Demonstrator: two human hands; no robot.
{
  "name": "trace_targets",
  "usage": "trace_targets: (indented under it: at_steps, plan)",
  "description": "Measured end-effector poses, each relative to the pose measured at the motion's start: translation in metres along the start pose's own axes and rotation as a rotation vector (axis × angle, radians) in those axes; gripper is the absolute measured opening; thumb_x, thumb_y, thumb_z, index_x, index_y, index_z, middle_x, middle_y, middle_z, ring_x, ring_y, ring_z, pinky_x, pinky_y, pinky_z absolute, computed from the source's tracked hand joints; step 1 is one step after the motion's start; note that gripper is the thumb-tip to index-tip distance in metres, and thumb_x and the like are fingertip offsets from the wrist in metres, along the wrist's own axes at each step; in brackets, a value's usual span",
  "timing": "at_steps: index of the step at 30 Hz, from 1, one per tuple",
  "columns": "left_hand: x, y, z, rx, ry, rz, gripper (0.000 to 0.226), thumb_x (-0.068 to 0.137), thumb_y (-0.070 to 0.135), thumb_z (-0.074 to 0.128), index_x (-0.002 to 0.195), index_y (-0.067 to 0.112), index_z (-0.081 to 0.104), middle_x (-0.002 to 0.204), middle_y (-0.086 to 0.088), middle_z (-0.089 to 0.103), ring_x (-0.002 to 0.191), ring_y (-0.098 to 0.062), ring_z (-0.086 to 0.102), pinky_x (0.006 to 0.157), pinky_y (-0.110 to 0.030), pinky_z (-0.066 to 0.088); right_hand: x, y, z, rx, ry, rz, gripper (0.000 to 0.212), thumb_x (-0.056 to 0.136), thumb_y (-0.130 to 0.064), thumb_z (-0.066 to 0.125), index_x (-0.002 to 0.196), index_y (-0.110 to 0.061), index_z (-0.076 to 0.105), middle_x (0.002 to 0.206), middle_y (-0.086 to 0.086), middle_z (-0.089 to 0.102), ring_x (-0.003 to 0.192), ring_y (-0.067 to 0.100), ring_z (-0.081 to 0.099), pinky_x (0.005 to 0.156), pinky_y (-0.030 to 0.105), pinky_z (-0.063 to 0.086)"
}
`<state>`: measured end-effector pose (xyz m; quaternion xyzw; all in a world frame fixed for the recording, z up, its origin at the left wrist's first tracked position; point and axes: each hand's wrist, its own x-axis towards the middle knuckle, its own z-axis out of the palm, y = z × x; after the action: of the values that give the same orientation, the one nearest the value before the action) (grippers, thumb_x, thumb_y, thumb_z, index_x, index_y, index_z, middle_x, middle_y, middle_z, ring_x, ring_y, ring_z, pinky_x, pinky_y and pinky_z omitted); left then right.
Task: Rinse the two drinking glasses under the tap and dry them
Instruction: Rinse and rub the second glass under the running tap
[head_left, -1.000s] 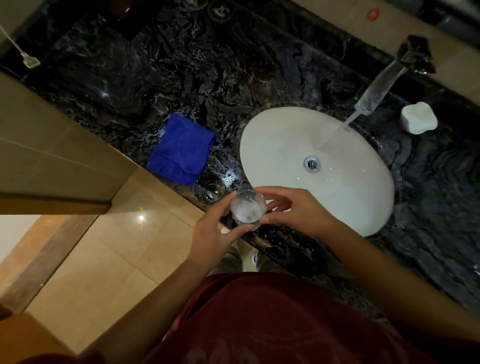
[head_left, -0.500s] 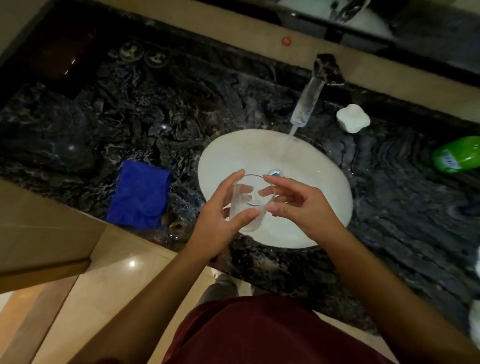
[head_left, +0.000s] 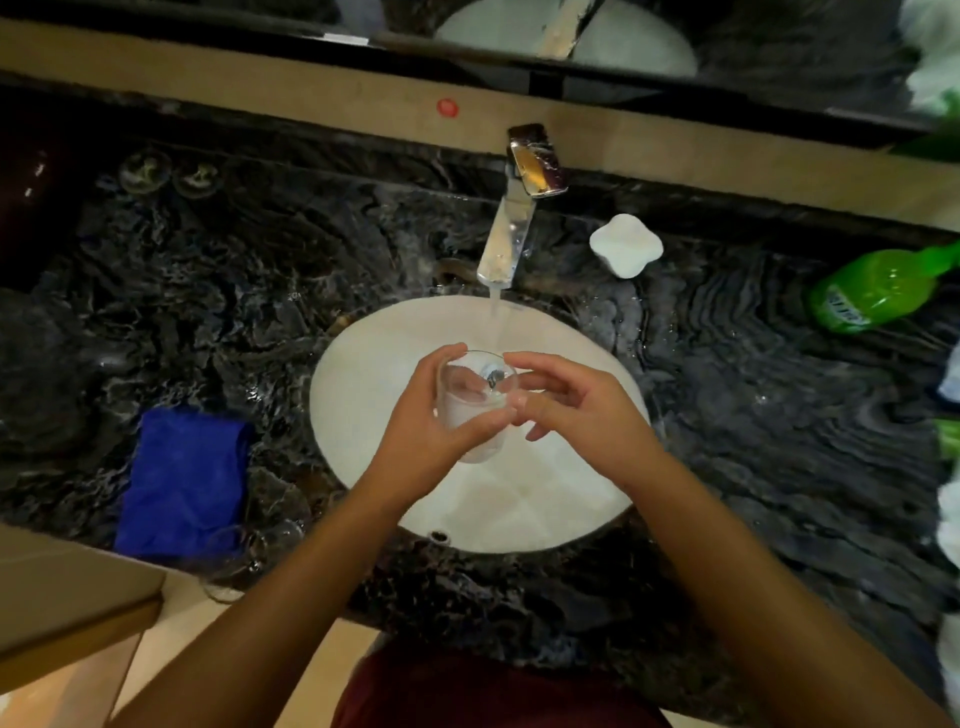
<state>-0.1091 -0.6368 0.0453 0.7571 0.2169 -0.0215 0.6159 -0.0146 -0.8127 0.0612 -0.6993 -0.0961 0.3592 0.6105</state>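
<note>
Head view: 2 drinking glasses, 1 cloth, 1 tap, 1 basin, 2 hands. The first glass (head_left: 475, 405) was held over the white basin (head_left: 363, 405), just below and in front of the running tap (head_left: 511, 228); the water stream fell at its far rim. Some water stood inside, approx. in the lower part, and the glass leaned a little. The left hand (head_left: 426, 441) gripped it, thumb across the near wall and fingers round the far side. The right hand (head_left: 576, 405) touched the rim w/ its fingertips, fingers curved; whether it truly pinched the glass, I cannot tell. The second glass (head_left: 234, 558) stood at the front edge of the dark marble counter (head_left: 234, 291), just beside the near corner of the folded blue cloth (head_left: 184, 480); its content was not visible. Right of the tap was 1 white soap dish (head_left: 626, 252), and farther right 1 green bottle (head_left: 878, 288) lay on its side. Counter left of the basin, beyond the cloth, gave open room; right edge was crowded w/ blurred items.
</note>
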Motion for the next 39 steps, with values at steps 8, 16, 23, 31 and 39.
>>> trace_targets:
  at_steps: [8,16,23,31,39]
  plan:
    - [0.076,-0.023,-0.009,0.155,-0.023,-0.075,0.087,0.057,0.052,0.092,0.131,0.023,0.059,0.115,0.006,0.071,0.108,-0.012,0.068,0.096,-0.029,0.052,0.056,0.002,-0.015,0.07,0.115,0.026,0.028,0.099,-0.008,0.063,0.125,-0.018,0.07,0.106,0.009,0.079,0.094,0.025,0.076,0.079,0.037,0.062]
    - [0.156,-0.071,0.009,0.019,-0.122,-0.256,0.059,0.077,0.025,0.091,0.126,0.024,0.058,0.117,0.0,0.069,0.105,-0.009,0.066,0.081,-0.016,0.049,0.13,0.068,0.02,0.147,0.323,0.24,0.025,0.105,-0.021,0.055,0.126,-0.02,0.067,0.118,0.001,0.071,0.106,0.016,0.068,0.084,0.027,0.055]
    - [0.191,-0.117,0.024,-0.116,-0.169,-0.348,0.042,0.08,0.008,0.086,0.113,0.02,0.062,0.105,0.004,0.074,0.097,-0.01,0.071,0.088,-0.025,0.055,0.18,0.106,0.032,0.17,0.433,0.408,0.019,0.103,-0.022,0.051,0.103,-0.022,0.07,0.103,0.002,0.073,0.095,0.019,0.069,0.067,0.024,0.056]
    - [0.194,-0.118,0.034,-0.449,-0.117,-0.538,0.069,0.067,0.047,0.083,0.123,0.012,0.064,0.12,-0.02,0.072,0.11,-0.034,0.072,0.093,-0.052,0.059,0.199,0.098,0.043,0.176,0.456,0.457,0.037,0.101,-0.041,0.042,0.106,-0.017,0.071,0.103,0.005,0.076,0.097,0.023,0.072,0.081,0.034,0.057]
    - [0.196,-0.112,0.041,-0.491,-0.022,-0.555,0.041,0.082,0.06,0.062,0.091,0.024,0.08,0.103,-0.011,0.076,0.1,-0.029,0.073,0.092,-0.046,0.056,0.19,0.107,0.061,-0.094,0.561,0.353,0.036,0.11,-0.039,0.033,0.109,-0.018,0.061,0.104,0.003,0.07,0.094,0.021,0.068,0.083,0.034,0.053]
